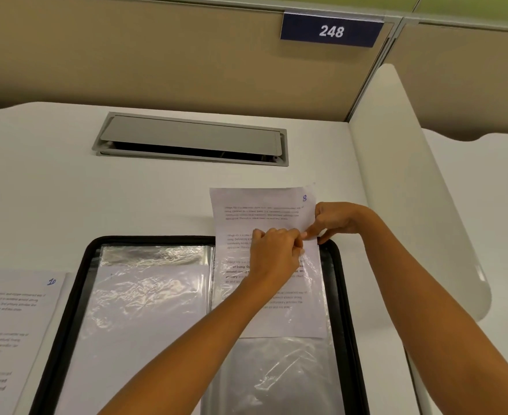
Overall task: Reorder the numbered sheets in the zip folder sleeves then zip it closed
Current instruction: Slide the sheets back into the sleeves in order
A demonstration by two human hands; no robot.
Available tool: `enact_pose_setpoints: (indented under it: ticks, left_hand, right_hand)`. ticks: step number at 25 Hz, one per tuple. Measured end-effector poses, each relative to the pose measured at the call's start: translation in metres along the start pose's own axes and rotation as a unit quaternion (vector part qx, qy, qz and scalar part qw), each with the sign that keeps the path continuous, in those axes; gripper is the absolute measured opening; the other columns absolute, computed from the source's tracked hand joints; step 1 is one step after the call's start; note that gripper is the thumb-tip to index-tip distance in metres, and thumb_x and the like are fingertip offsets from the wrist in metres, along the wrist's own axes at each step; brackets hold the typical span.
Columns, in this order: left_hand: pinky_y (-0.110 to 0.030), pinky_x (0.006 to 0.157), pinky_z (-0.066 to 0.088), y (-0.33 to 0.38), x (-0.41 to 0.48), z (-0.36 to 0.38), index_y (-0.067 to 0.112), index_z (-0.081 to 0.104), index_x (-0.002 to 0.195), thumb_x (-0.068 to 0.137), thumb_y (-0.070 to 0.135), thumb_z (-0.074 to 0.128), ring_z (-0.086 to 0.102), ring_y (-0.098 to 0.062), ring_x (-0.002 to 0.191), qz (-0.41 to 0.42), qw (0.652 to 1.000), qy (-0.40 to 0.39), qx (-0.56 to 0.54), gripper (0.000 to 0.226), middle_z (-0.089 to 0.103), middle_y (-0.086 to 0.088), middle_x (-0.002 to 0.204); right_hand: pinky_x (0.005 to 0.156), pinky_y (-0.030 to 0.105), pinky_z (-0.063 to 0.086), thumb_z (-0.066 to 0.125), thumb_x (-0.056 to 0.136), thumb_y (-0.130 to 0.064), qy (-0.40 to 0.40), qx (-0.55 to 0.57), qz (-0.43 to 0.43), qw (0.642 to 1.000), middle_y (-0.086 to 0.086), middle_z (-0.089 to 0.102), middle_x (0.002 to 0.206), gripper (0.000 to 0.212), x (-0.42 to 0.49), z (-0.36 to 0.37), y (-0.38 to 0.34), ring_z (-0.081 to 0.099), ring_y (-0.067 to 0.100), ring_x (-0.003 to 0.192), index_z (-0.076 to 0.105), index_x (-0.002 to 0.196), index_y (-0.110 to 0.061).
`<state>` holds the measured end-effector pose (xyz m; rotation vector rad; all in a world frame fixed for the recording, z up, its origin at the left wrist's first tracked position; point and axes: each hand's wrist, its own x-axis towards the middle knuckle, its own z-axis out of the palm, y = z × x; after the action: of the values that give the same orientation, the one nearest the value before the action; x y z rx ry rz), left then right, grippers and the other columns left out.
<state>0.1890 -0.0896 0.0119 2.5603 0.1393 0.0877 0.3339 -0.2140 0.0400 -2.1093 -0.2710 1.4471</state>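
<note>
White paper sheet 10 [13,324] lies flat on the desk [37,190] far left, just beside the open black-rimmed folder [75,295]. Two crinkly clear sleeves [144,310] show inside. Rectangular sheet 8 [264,205] sticks halfway out of the right one; left hand [273,253] pinches it mid-page, right hand [336,220] pinches its right edge.

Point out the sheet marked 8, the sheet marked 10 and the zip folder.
sheet marked 8 [261,199]: head view, blank top margin.
sheet marked 10 [16,320]: head view, blank band between text blocks.
zip folder [156,240]: head view, black top rim.
</note>
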Motion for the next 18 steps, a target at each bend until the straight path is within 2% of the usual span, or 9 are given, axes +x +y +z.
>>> enact_pose_setpoints:
  ticks: [2, 3, 5, 7, 10, 13, 16, 18]
  left_hand:
    - [-0.034, 0.089, 0.033, -0.001, -0.001, 0.001, 0.026, 0.066, 0.102, 0.093, 0.036, 0.06, 0.06, -0.014, 0.089, -0.005, 1.0, -0.004, 0.001, 0.015, 0.07, 0.007, 0.098]
    - [-0.034, 0.089, 0.034, -0.002, -0.001, 0.001, 0.026, 0.066, 0.101, 0.093, 0.036, 0.059, 0.06, -0.014, 0.09, -0.006, 1.0, -0.006, 0.003, 0.015, 0.07, 0.008, 0.098]
    - [-0.035, 0.089, 0.034, -0.004, -0.003, 0.001, 0.024, 0.066, 0.1, 0.094, 0.034, 0.058, 0.06, -0.015, 0.091, -0.008, 1.0, -0.008, 0.0, 0.014, 0.07, 0.007, 0.097]
    - [-0.036, 0.089, 0.034, -0.006, -0.003, 0.002, 0.023, 0.066, 0.102, 0.094, 0.033, 0.058, 0.06, -0.015, 0.093, -0.009, 1.0, -0.007, -0.005, 0.015, 0.07, 0.006, 0.099]
    - [-0.036, 0.091, 0.034, -0.012, -0.002, 0.001, 0.024, 0.066, 0.11, 0.095, 0.033, 0.058, 0.06, -0.014, 0.097, -0.023, 1.0, -0.015, -0.002, 0.019, 0.07, 0.006, 0.104]
    - [-0.036, 0.091, 0.032, -0.025, -0.001, -0.003, 0.026, 0.068, 0.107, 0.095, 0.031, 0.058, 0.06, -0.013, 0.097, -0.038, 0.999, -0.029, 0.014, 0.017, 0.07, 0.008, 0.104]
    - [-0.034, 0.09, 0.031, -0.033, -0.001, -0.009, 0.027, 0.07, 0.102, 0.096, 0.026, 0.056, 0.06, -0.013, 0.094, -0.04, 0.999, -0.026, 0.01, 0.015, 0.071, 0.009, 0.101]
    - [-0.033, 0.09, 0.031, -0.034, 0.0, -0.011, 0.026, 0.07, 0.104, 0.096, 0.028, 0.056, 0.059, -0.013, 0.094, -0.038, 0.999, -0.015, 0.004, 0.016, 0.07, 0.008, 0.103]
  right_hand:
    - [0.091, 0.04, 0.053, 0.076, 0.082, -0.019, 0.038, -0.029, 0.021, 0.999, 0.011, 0.066, 0.117, 0.046, -0.001, -0.003, -0.01, 0.064, 0.024, 0.101, 0.057, 0.123, -0.01]
    - [0.089, 0.039, 0.053, 0.076, 0.082, -0.025, 0.091, -0.04, 0.017, 0.995, 0.01, 0.065, 0.117, 0.049, 0.0, -0.005, -0.016, 0.064, 0.024, 0.1, 0.054, 0.123, -0.011]
    - [0.088, 0.037, 0.049, 0.077, 0.08, -0.035, 0.238, -0.069, -0.032, 0.968, 0.008, 0.061, 0.119, 0.06, 0.007, -0.009, -0.031, 0.061, 0.026, 0.105, 0.05, 0.13, -0.014]
    - [0.095, 0.036, 0.044, 0.071, 0.085, -0.036, 0.317, -0.141, -0.111, 0.931, 0.007, 0.058, 0.129, 0.059, 0.02, -0.008, -0.047, 0.056, 0.027, 0.116, 0.048, 0.136, -0.017]
    - [0.109, 0.046, 0.034, 0.057, 0.096, -0.03, 0.286, -0.299, -0.157, 0.896, 0.007, 0.048, 0.144, 0.047, 0.051, 0.007, -0.067, 0.041, 0.029, 0.133, 0.047, 0.14, -0.019]
    - [0.105, 0.046, 0.035, 0.046, 0.099, -0.026, 0.251, -0.393, -0.134, 0.874, 0.012, 0.045, 0.143, 0.042, 0.077, 0.024, -0.077, 0.04, 0.031, 0.132, 0.047, 0.14, -0.015]
    - [0.099, 0.041, 0.04, 0.043, 0.1, -0.023, 0.264, -0.416, -0.135, 0.86, 0.013, 0.049, 0.132, 0.037, 0.084, 0.036, -0.079, 0.045, 0.03, 0.121, 0.053, 0.133, -0.011]
    - [0.096, 0.038, 0.04, 0.044, 0.098, -0.018, 0.251, -0.394, -0.152, 0.871, 0.011, 0.056, 0.126, 0.034, 0.08, 0.042, -0.082, 0.051, 0.027, 0.114, 0.058, 0.128, -0.011]
